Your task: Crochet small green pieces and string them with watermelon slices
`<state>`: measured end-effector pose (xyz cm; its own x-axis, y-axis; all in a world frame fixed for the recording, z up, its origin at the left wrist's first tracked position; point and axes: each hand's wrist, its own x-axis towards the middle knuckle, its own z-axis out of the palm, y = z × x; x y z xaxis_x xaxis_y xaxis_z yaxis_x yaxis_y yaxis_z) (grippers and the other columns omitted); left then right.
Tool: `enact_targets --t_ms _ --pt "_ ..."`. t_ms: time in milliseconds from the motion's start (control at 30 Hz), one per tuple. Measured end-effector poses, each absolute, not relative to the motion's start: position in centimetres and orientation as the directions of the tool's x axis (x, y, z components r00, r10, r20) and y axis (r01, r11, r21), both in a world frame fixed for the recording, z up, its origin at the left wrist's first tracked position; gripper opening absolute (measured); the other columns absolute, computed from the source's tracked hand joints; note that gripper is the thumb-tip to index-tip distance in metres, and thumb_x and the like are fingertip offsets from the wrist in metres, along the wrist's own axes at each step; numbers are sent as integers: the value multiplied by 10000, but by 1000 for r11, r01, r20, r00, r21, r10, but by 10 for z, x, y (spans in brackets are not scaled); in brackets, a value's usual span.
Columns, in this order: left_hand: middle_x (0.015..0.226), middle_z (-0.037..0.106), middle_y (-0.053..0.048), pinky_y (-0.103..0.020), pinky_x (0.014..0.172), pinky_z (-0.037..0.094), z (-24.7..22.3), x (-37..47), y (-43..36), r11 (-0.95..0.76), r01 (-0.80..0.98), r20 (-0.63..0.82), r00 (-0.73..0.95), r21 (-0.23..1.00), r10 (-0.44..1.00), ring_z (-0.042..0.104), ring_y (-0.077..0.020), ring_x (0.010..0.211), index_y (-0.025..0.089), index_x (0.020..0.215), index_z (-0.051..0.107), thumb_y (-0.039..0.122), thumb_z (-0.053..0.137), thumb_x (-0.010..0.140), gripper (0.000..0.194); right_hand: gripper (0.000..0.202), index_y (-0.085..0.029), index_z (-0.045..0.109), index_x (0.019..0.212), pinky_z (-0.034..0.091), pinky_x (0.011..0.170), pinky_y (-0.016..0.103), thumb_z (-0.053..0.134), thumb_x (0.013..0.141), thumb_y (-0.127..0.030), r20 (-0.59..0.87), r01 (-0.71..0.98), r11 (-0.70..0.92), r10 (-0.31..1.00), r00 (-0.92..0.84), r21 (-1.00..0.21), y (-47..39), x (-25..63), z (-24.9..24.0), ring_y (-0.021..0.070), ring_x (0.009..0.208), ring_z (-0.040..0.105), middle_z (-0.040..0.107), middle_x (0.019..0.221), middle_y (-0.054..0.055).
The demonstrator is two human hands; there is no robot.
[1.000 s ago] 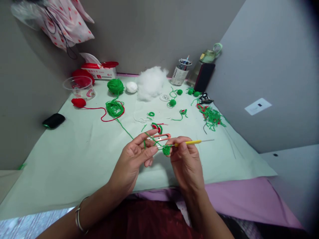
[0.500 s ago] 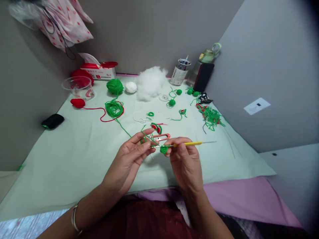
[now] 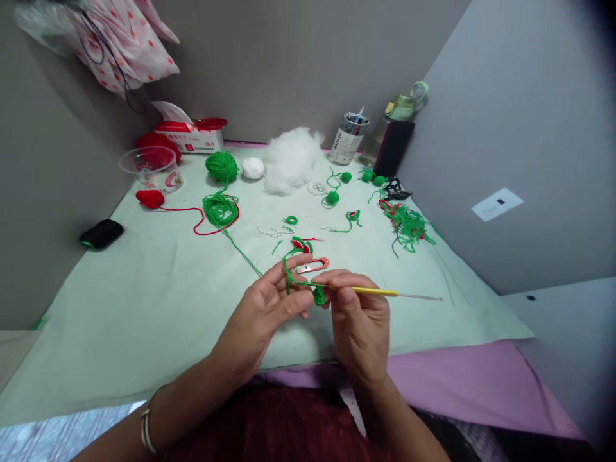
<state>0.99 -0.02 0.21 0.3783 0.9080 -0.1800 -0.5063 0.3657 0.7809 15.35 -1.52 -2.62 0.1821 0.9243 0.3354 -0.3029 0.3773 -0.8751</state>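
"Running which way, that yellow-handled crochet hook?"

"Left to right, dipping slightly rightward; a bare metal end sticks out past the right hand, whose grip is clamped on the handle."

"And the green crochet piece?"

"Below the hook's left part, between both hands and just beside each; neither looks clearly nearer. Green yarn loops the left hand; whether that grip pinches the piece, I can't tell."

"Any writing?"

"Print on the tissue box and pen can, too blurred to read."
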Motion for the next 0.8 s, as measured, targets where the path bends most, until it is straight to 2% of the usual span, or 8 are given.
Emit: enact_targets --t_ms 133,300,400,533,667,800 --pt "1104 724 -59 -271 810 481 -1 14 -2 341 -438 -178 372 832 911 610 -172 907 258 1262 714 231 828 787 489 124 -293 780 947 489 680 274 657 963 -299 288 -279 333 938 193 -901 -18 153 -27 135 745 600 772 952 11" --pt "1156 729 -60 -307 944 457 -3 15 -1 396 -451 -217 397 800 892 622 -182 1006 244 1301 681 216 792 821 494 104 -288 784 915 500 660 291 693 932 -334 232 -331 291 950 207 -897 -17 152 -25 143 694 585 768 940 23" --pt "1162 725 -61 -314 985 447 -1 16 -1 401 -489 -213 396 774 893 626 -183 1047 234 1331 648 207 791 823 529 101 -287 788 916 501 656 270 697 930 -330 216 -378 282 954 208 -882 -16 151 -23 129 691 586 770 931 15" --pt "1029 740 -38 -307 962 458 1 18 -3 411 -519 -236 372 750 898 642 -170 993 232 1383 595 193 814 799 625 108 -294 786 935 495 651 260 683 943 -323 219 -387 280 956 194 -879 -16 150 -24 124 709 601 774 950 8" --pt "918 714 -1 -278 890 470 -2 19 -4 379 -517 -219 345 768 913 631 -130 845 237 1359 616 184 807 803 590 134 -303 783 956 517 668 287 653 962 -274 309 -232 366 918 248 -901 -19 147 -26 152 765 643 781 956 18" --pt "834 666 28 -277 892 469 -6 18 -5 259 -464 -158 246 847 956 623 -132 837 260 1356 625 201 803 808 579 200 -317 788 980 546 849 371 638 958 -186 413 17 430 855 313 -903 -24 145 -24 202 963 685 781 979 23"
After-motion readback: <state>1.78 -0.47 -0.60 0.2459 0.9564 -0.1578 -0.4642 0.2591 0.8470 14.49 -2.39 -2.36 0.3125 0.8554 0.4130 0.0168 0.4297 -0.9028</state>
